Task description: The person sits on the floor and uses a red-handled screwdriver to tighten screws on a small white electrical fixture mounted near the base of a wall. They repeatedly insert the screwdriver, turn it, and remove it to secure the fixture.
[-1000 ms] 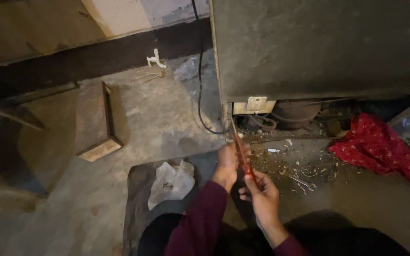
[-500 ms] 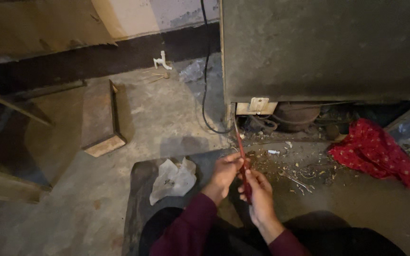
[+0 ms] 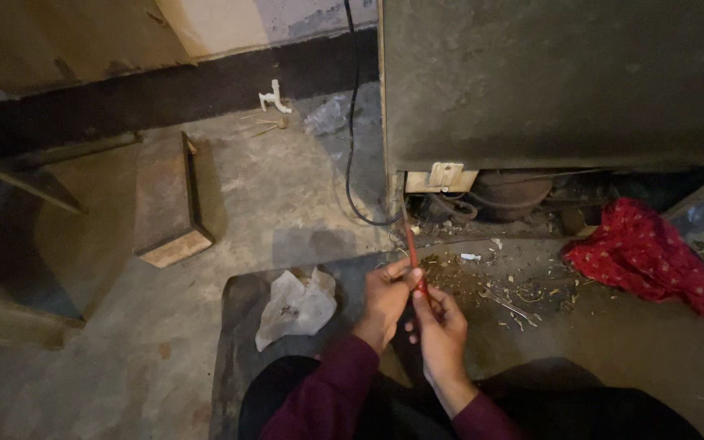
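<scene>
Having shifted slightly lower since before, left hand (image 3: 385,300) and right hand (image 3: 440,330) both gripping the red rod (image 3: 411,251), near debris (image 3: 499,281).

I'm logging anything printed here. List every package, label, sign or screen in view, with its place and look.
Pale tag: small cream rectangle at the lower left corner of the big grey cabinet; too small to tell any print.
Crumpled white wrapper: on the dark mat, left of the left hand.
No signs or screens.
</scene>
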